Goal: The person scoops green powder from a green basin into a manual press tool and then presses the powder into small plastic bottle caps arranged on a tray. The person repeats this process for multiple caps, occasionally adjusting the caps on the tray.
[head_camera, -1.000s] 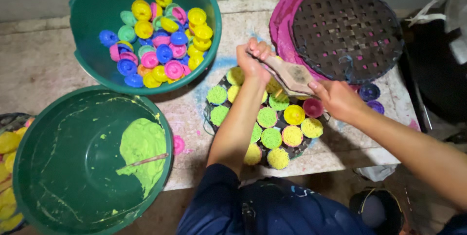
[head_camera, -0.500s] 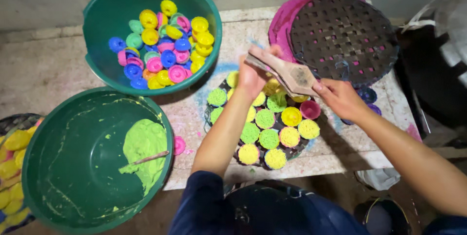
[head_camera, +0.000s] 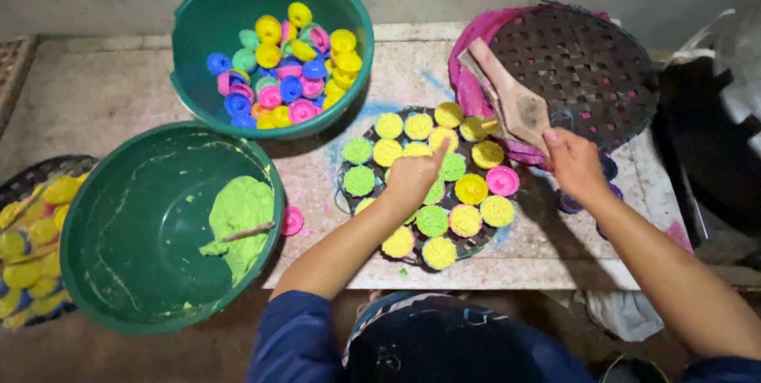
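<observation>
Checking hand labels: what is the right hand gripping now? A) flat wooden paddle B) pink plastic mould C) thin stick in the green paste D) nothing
A: the right hand is closed around the handle end of the flat wooden paddle, which lies over the edge of the dark perforated round tray, while the left hand rests on the filled yellow and green moulds.

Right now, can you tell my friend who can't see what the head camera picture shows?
A person's left hand presses on small round moulds filled with green and yellow paste on a dark round tray, while the right hand holds a flat wooden paddle. Beside them sit a green tub of green paste and a green tub of empty coloured moulds.
</observation>
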